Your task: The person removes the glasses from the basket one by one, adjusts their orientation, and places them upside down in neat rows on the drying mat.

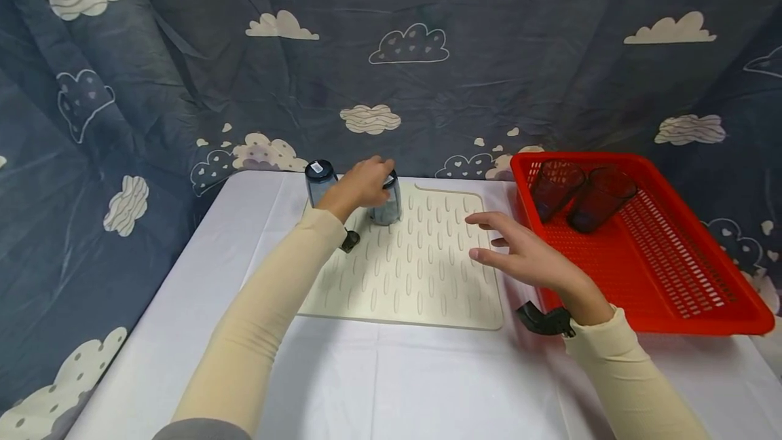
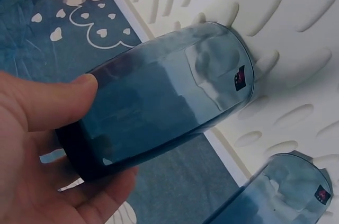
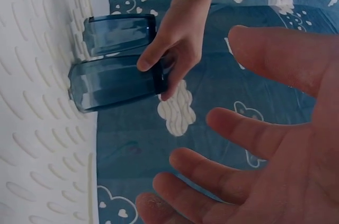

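My left hand (image 1: 364, 184) grips a blue glass (image 2: 164, 97) by its dark base end, thumb on one side and fingers on the other. The glass stands upside down, its rim against the cream ridged mat (image 1: 427, 277). Beside it, to the left in the head view, another upside-down blue glass (image 1: 320, 180) stands at the mat's back left, partly hidden by my left hand. My right hand (image 1: 525, 250) hovers over the mat's right side with fingers spread and holds nothing, as the right wrist view also shows.
A red plastic basket (image 1: 690, 321) stands on the right of the white-covered table (image 1: 379, 386). Two glasses (image 1: 601, 199) lean in its back left corner. A dark cloud-print curtain (image 1: 391, 100) hangs right behind the table.
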Demonstrator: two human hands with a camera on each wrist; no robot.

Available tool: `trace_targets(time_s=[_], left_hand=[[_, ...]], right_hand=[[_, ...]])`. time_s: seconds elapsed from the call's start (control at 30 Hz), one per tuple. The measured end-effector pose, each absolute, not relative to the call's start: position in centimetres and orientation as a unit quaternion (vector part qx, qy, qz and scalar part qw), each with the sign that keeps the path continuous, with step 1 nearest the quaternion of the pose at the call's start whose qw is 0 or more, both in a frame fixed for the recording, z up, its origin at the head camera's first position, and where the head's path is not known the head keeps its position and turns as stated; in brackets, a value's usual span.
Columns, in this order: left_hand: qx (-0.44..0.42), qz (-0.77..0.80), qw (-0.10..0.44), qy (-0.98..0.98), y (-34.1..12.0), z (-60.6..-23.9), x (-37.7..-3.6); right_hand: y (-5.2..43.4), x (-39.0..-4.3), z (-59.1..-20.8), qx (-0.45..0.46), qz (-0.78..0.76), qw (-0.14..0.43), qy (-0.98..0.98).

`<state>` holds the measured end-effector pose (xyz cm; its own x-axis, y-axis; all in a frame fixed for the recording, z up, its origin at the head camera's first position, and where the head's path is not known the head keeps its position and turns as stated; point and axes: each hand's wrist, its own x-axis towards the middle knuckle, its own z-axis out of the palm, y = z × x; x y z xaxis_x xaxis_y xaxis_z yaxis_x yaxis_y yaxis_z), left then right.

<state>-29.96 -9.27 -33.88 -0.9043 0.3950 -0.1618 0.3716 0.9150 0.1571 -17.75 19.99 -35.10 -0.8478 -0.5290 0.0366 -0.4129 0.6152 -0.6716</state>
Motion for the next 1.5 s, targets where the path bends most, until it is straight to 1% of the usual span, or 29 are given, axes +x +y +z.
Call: trace_targets(time_s=[0.13, 0.4, 0.87, 1.23, 1.37, 1.5], left_hand=[[0.186, 0.057, 0.101, 0.976, -9.0, -34.0, -29.8], [0.159, 0.056, 0.095, 0.981, -8.8, -34.5, -29.8], [0.159, 0.102, 0.104, 0.976, -9.5, -34.7, -30.4], [0.138, 0.132, 0.096, 0.977, -9.7, -35.1, -30.3], [0.144, 0.137, 0.094, 0.975, -10.0, -35.1, -30.2], [0.169, 0.15, 0.096, 0.969, -10.5, -34.8, -29.9]], right_hand=[[20.0, -17.8, -35.5, -0.269, -0.346, 0.077, 0.895], [20.4, -17.8, -35.1, -0.261, -0.343, 0.092, 0.898], [20.7, -17.7, -35.0, -0.245, -0.338, 0.1, 0.903], [21.2, -17.3, -34.8, -0.242, -0.336, 0.102, 0.904], [21.4, -17.2, -34.5, -0.24, -0.339, 0.099, 0.904], [22.1, -17.1, -34.2, -0.235, -0.337, 0.094, 0.907]])
